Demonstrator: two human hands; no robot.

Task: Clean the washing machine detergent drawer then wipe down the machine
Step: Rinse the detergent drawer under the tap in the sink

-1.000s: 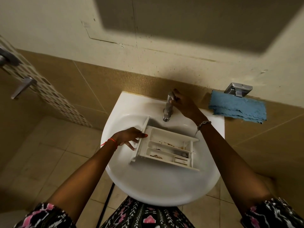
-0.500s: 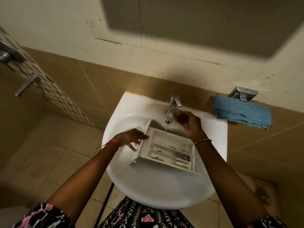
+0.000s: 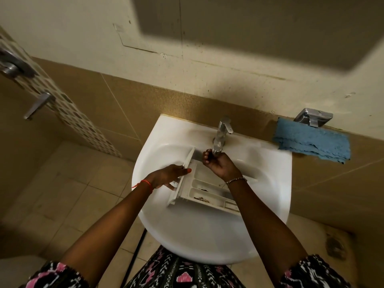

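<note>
The white detergent drawer [image 3: 204,191] lies in the white sink [image 3: 187,235], its compartments facing up with brown grime in two of them. My left hand [image 3: 166,176] grips the drawer's front panel at its left end. Cupped with its fingers curled, my right hand [image 3: 219,165] sits right under the spout of the chrome tap [image 3: 221,134], above the drawer's back compartment; nothing solid is in it. Whether water runs is too faint to tell. The washing machine is out of view.
A blue cloth [image 3: 313,145] hangs on the tiled ledge right of the sink, below a chrome holder [image 3: 312,117]. A door handle [image 3: 38,104] and a mosaic tile strip are at the left. Beige floor tiles surround the sink.
My right hand left the tap lever, dropped and moved under the spout over the drawer. My left hand kept its hold on the drawer's front.
</note>
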